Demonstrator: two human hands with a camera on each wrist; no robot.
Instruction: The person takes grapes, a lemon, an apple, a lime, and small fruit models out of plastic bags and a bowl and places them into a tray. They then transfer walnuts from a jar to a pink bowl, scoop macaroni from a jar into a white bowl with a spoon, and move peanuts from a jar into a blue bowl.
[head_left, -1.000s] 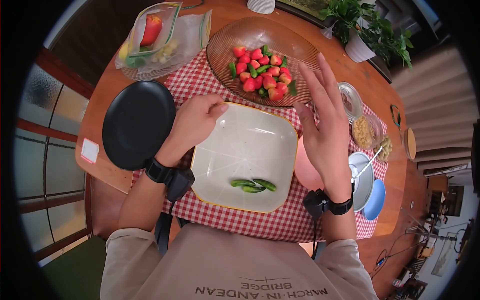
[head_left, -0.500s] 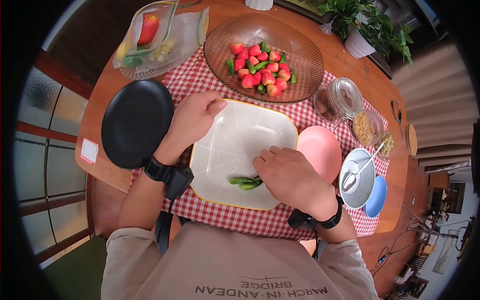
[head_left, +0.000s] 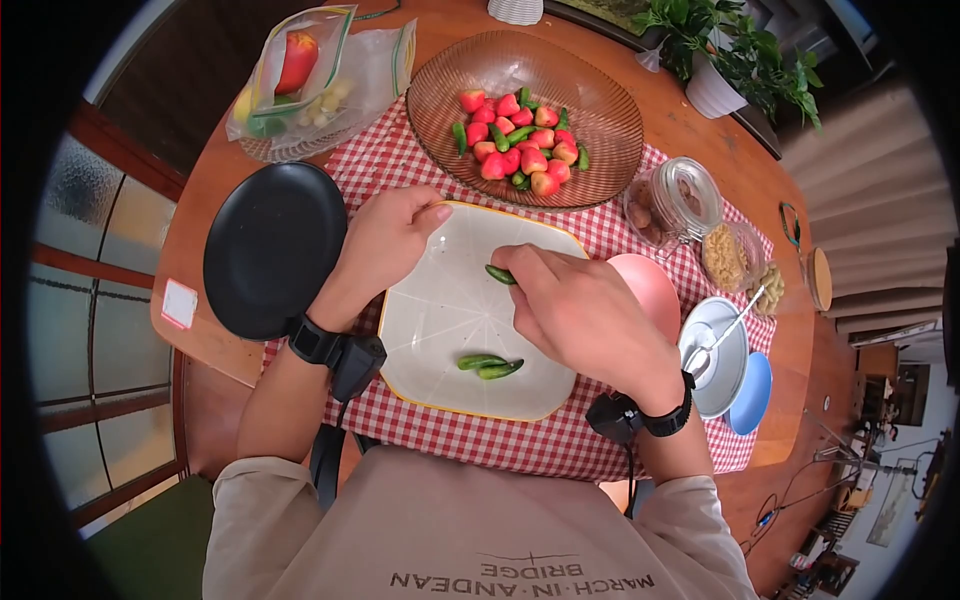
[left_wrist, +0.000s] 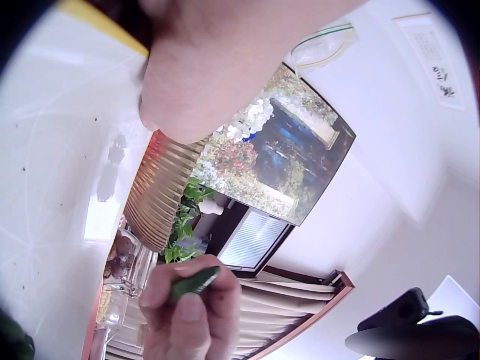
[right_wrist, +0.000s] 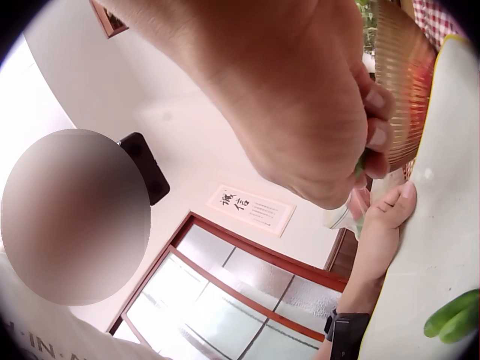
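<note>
My right hand pinches a small green cucumber above the white square plate with a yellow rim. The left wrist view shows the same cucumber between the thumb and fingers of the right hand. On the plate, near its front, lie two more green cucumbers, side by side. My left hand grips the plate's back left corner, thumb over the rim. Behind the plate, a large ribbed amber bowl holds several red and yellow fruits mixed with green cucumbers.
Left of the plate lies a black oval plate; behind it are zip bags with fruit. To the right stand a pink plate, a glass jar, a grey bowl with a spoon and a blue dish.
My right hand went from raised and spread down to the cucumbers, took hold of one of the three, and lifted it back and left. My left hand stays on the plate's corner.
</note>
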